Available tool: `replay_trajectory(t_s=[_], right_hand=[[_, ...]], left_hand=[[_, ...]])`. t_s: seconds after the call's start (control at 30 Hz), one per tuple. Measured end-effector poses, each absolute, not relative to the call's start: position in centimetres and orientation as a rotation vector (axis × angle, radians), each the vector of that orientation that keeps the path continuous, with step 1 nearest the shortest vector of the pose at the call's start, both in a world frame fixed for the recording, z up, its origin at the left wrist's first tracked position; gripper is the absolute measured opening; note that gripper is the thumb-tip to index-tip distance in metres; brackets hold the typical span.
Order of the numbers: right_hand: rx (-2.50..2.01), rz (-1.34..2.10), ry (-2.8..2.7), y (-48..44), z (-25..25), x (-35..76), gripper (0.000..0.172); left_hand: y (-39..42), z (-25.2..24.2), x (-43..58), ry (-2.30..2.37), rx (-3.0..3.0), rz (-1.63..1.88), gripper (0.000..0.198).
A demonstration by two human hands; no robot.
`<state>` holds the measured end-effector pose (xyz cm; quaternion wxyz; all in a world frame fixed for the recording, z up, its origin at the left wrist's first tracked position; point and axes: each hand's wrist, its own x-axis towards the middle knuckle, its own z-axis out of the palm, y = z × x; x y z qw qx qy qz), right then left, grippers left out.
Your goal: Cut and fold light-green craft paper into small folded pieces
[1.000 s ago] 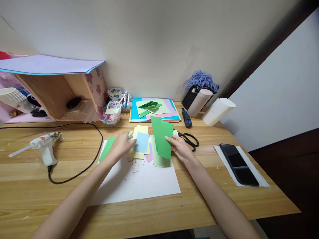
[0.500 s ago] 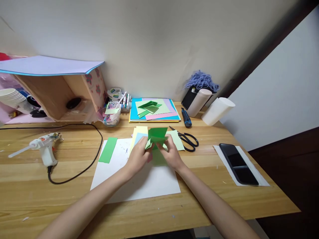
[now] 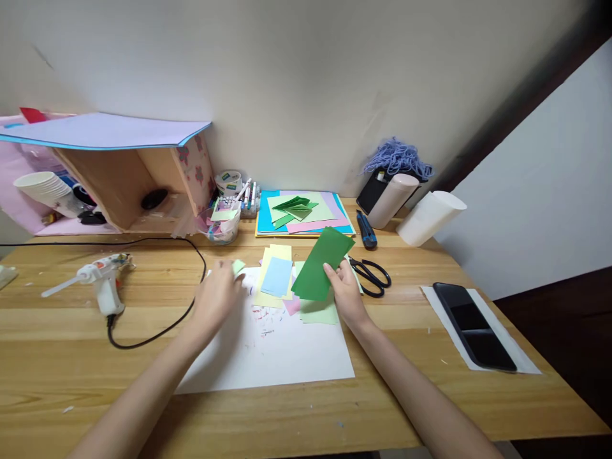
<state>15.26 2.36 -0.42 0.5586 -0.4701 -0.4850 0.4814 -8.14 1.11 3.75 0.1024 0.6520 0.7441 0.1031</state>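
Observation:
My right hand grips dark green paper, more than one piece overlapping, thumb on top, held above a light green sheet. Over the left part of the white sheet is my left hand, its fingers closed on a light green paper piece that pokes out past them. Between the hands lie light blue paper on yellow paper and a pink scrap. Black-handled scissors rest just right of my right hand, their blades hidden.
A glue gun with its black cord lies at left. Behind are a cardboard box, a tub of scraps and stacked coloured paper with folded green pieces. At right are a utility knife, white rolls and a phone.
My hands have parted. The left has moved left with light green paper, over where a green strip lay; the right keeps the dark green paper, now turned flat. The view has shifted slightly.

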Motion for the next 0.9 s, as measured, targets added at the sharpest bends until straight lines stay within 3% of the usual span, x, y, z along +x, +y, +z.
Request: replay_trajectory(t_s=[0.1, 0.2, 0.33, 0.57, 0.9], right_hand=[[-1.102, 1.255, -1.106, 2.3, -0.3, 15.2, 0.026], [-1.098, 1.33, -1.1, 2.1, -0.4, 14.8, 0.028], [-1.082, 1.407, -1.118, 2.1, -0.8, 14.5, 0.028], [-1.025, 1.415, -1.154, 2.2, -0.3, 14.3, 0.03], [-1.018, 1.078, -1.403, 1.8, 0.9, 15.6, 0.033]], left_hand=[[1.3, 2.7, -11.7, 2.38, 1.768, 0.022, 0.034], [1.8, 1.6, -13.6, 2.321, 1.745, 0.08, 0.036], [2.5, 2.1, -13.7, 2.185, 1.663, 0.366, 0.034], [2.3, 4.6, -5.4, 1.292, 1.215, 0.965, 0.042], [2.5, 3.1, 4.1, 1.296, 1.109, 1.375, 0.027]])
